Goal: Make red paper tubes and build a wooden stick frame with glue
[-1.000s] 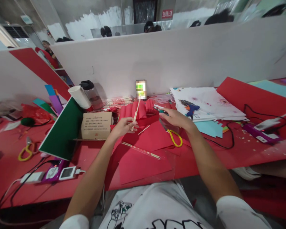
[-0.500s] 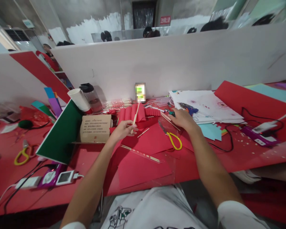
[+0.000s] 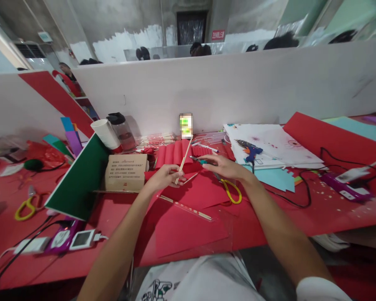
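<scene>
Wooden chopsticks (image 3: 185,155) slant up from my left hand (image 3: 165,179), whose fingers pinch them near the lower end. To the right, my right hand (image 3: 221,165) is closed on a teal-handled tool (image 3: 203,161) with a metal tip; its kind is hard to make out. That tip lies just right of the chopsticks, apparently apart from them. Under both hands are red paper sheets (image 3: 188,236), with a loose short stick (image 3: 191,178) on top. A wrapped pair of chopsticks (image 3: 186,207) rests nearer to me. Yellow-handled scissors (image 3: 232,192) lie beside my right wrist.
Rolled red paper (image 3: 174,154) lies behind my hands, before a lit phone (image 3: 186,125). On the left are a cardboard box (image 3: 125,172), a green board (image 3: 77,184) and a bottle (image 3: 122,131). A blue glue gun (image 3: 252,152) and its cord lie at right.
My right hand has come left from the clutter at the right, bringing the teal-handled tool close to the chopsticks. My left hand still holds the chopsticks. The glue gun has shifted slightly.
</scene>
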`<state>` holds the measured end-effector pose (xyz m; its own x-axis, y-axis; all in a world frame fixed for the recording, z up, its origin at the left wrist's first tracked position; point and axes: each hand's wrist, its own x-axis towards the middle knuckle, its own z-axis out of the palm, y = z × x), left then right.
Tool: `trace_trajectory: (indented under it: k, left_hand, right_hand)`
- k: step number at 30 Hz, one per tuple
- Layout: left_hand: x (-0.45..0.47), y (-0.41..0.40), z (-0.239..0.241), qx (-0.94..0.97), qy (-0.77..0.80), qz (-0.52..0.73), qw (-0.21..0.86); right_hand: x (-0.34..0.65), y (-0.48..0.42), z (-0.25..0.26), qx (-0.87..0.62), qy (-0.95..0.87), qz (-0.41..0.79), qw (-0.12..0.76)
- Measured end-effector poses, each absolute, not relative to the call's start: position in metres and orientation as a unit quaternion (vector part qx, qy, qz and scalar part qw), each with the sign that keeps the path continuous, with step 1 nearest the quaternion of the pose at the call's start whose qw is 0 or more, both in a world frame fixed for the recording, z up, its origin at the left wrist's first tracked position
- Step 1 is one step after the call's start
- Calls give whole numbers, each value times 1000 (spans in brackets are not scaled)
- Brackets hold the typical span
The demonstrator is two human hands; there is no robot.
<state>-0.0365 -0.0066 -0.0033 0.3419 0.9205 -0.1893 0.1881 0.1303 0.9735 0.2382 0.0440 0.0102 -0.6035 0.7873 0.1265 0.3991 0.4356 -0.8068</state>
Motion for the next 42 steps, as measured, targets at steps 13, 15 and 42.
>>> trace_trajectory:
  k: [13,15,42]
  left_hand:
    - [-30,-15,6,577,489,298,582]
    - [-30,-15,7,578,490,296,581]
    - [-52,-12,3,719,568,217,338]
  right_hand:
    - [226,41,4,-355,-806,393,265]
    - [226,41,3,-356,-805,392,267]
    - [234,35,20,-401,-828,278,276]
